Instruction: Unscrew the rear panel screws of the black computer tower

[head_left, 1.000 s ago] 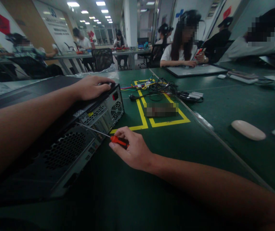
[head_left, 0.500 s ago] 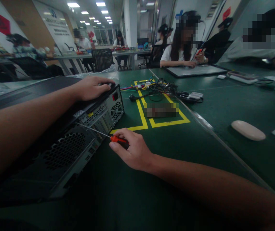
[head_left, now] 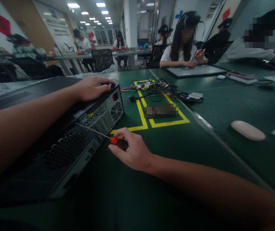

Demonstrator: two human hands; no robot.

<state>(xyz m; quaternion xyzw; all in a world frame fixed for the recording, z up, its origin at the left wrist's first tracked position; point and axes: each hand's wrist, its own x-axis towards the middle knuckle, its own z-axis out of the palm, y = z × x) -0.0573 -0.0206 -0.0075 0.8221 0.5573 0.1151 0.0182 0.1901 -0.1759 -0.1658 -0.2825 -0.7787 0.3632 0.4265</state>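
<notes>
A black computer case (head_left: 67,179) lies on its side at the left, with its metal back panel, round fan grille and red power switch facing right. My left hand (head_left: 92,88) rests flat on its upper face near the back corner, fingers stretched out. In my right hand (head_left: 133,149) is a screwdriver (head_left: 115,140) with a red and black handle, gripped between thumb and fingers. Its long thin shaft points left, and the tip meets the back panel close to a vent. Whether a screw sits under the tip, I cannot make out.
Bundled cables (head_left: 163,86) and a blurred-out object (head_left: 161,110) lie by yellow tape (head_left: 142,118) on the green table (head_left: 176,144). Further right is a pale oval case (head_left: 248,130). Across the table a person (head_left: 183,48) works over a dark-framed panel (head_left: 197,70).
The screwdriver handle has turned slightly in my right hand, and the thumb and fingers have shifted a little. My left hand and the computer case stay where they were.
</notes>
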